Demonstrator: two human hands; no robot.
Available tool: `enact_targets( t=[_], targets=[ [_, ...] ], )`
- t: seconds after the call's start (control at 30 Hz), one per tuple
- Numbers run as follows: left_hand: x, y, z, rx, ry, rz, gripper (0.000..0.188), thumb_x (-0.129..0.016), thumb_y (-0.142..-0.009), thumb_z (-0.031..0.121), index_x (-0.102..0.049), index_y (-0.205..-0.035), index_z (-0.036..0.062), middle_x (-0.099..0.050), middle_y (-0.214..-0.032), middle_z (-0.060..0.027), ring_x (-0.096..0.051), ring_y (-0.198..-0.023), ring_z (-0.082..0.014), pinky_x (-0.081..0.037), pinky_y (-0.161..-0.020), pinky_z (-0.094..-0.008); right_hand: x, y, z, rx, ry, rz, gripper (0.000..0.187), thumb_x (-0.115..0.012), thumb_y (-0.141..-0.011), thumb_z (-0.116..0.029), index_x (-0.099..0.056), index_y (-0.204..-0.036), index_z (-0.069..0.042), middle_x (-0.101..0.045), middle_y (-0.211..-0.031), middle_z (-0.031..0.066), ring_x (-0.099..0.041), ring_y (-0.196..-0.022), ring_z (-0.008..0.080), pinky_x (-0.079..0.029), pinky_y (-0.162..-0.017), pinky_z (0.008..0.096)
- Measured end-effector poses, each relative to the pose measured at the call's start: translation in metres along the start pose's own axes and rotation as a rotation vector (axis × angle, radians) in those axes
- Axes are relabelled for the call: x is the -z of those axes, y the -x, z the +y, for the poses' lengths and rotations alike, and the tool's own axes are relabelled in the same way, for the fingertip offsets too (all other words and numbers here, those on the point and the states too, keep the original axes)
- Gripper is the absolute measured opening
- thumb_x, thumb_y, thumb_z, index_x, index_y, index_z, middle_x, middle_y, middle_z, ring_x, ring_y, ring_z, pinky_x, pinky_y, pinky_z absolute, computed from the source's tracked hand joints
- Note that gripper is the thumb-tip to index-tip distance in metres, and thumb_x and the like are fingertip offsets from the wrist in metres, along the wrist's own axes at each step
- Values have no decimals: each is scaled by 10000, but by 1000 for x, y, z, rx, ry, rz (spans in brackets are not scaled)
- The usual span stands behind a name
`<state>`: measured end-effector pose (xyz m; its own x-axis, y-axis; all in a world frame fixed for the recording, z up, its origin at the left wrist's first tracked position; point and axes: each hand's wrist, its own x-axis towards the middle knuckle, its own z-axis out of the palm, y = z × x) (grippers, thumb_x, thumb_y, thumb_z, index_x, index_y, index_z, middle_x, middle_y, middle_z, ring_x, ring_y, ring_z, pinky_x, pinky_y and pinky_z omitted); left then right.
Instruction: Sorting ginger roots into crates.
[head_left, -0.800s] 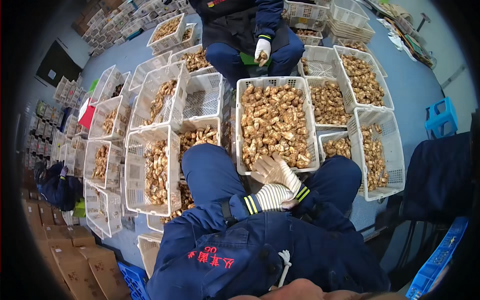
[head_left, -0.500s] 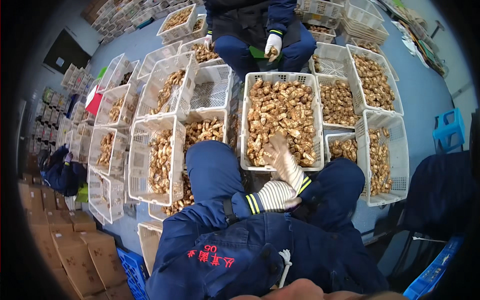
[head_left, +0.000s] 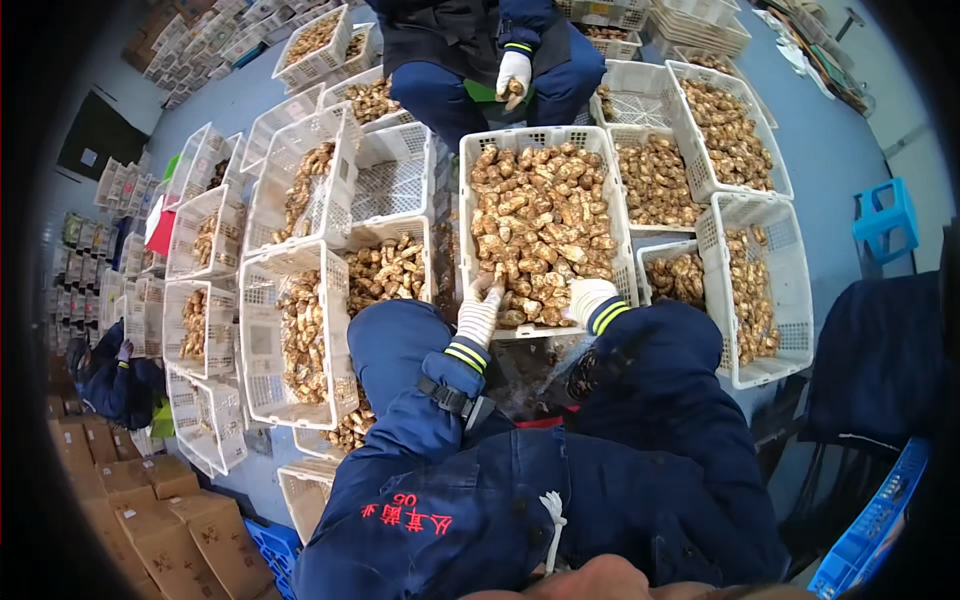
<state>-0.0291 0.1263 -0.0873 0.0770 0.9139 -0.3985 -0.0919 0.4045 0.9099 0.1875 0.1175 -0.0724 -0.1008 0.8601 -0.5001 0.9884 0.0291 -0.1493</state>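
Mushrooms (head_left: 545, 215) brown-and-cream, knobbly, heaped in white crate (head_left: 535, 332).

Cool, fairly even light fills the dark-rimmed, fisheye-bent view.

Open air above mushrooms (head_left: 545, 215); crate rim (head_left: 624, 240) surrounds.

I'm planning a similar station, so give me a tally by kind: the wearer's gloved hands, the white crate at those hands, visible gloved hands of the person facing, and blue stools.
Wearer's gloved hands: 2 (left hand, right hand)
White crate: 1
Facing person's gloved hand: 1
Blue stool: 1
Total: 5
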Motion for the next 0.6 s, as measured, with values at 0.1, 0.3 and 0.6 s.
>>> enact_targets(
  t=[0.1,0.3,0.6],
  targets=[
    [3,-5,5,166,-12,-167,473,-594,-879,241,-423,-1276,48,-563,-1030,-69,-561,-775,-140,-503,-628,-272,-14,-13,-18,-130,3,37,386,-663,-749,-381,-621,-964,-64,-661,-935,159,-640,-866,310,-510,-733,419],
    [17,6,18,429,78,-277,480,-606,-869,326,-438,-1291,170,-555,-1091,-41,-579,-818,-157,-495,-715,-293,-5,-6,-11,-228,-264,70,497,-599,-784,-406,-589,-1105,-26,-631,-974,234,-605,-923,377,-481,-813,442],
    [21,20,12,503,547,-508,419,-646,-844,291,-471,-1206,170,-593,-868,-21,-591,-745,-170,-518,-635,-322,-11,-19,-20,-63,-310,105,519,-629,-758,-262,-501,-1224,-75,-596,-1055,242,-570,-984,387,-468,-851,429]
  ],
)
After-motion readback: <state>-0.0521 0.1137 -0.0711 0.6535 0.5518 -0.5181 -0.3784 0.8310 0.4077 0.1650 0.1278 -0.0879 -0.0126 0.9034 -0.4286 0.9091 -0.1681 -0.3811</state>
